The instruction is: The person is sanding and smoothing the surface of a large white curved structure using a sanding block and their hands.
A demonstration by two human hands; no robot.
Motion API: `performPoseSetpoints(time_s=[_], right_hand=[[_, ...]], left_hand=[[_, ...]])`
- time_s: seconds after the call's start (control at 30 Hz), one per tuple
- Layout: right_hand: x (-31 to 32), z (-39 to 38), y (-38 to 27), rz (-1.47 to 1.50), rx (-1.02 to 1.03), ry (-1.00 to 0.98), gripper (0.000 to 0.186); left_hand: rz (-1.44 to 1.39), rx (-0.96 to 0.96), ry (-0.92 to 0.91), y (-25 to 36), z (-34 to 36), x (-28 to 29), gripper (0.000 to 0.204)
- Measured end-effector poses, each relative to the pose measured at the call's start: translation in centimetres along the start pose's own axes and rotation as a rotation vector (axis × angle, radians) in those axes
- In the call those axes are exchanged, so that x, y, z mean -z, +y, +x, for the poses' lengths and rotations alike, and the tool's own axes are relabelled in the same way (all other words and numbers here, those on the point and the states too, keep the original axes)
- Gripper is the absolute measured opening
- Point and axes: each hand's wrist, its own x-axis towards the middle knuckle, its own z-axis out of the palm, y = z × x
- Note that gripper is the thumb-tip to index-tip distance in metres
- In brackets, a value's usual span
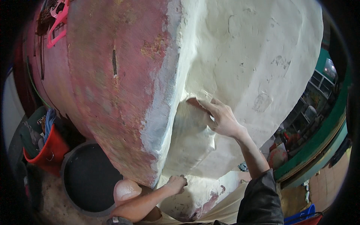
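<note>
The pink-and-white surface (232,75) rises near a tub (93,213) and bucket (50,150).

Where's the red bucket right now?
In the head view, the red bucket is on the left side, beside the round black tub, just left of it.

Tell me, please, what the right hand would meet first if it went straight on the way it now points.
Probably the white ridge, just past the flat tool the right hand holds, though depth is unclear.

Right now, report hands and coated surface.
Right hand at cream-coated surface. Left hand lower, near surface's bottom edge. Grips unclear. Round black tub left, clear of hands.
</note>
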Motion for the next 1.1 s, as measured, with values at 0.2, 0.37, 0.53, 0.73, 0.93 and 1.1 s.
performPoseSetpoints(time_s=[0.2, 0.37, 0.53, 0.73, 0.93, 1.1], right_hand=[[-0.1, 0.0, 0.5, 0.020, 0.063, 0.259, 0.051], [-2.3, -1.3, 0.7, -0.008, 0.210, 0.132, 0.051], [-2.4, 0.1, 1.5, -0.030, 0.144, 0.385, 0.046], [-5.5, -1.0, -0.3, -0.239, 0.287, 0.204, 0.055], [-4.9, -3.0, 0.2, -0.156, 0.317, 0.241, 0.061], [-4.6, 1.7, 1.7, -0.171, 0.216, 0.488, 0.060]], left_hand=[[-0.064, -0.055, 0.018, -0.7, -0.1, -0.6, 0.021], [-0.007, -0.031, -0.029, -0.6, 0.0, -0.8, 0.020], [-0.002, -0.024, -0.019, -0.5, -0.1, -1.1, 0.021], [0.024, -0.009, -0.012, -0.8, 0.0, -1.7, 0.026], [0.060, -0.008, -0.074, -0.3, 0.3, -1.2, 0.026], [0.024, -0.043, 0.047, -0.7, -0.1, -1.8, 0.021]])
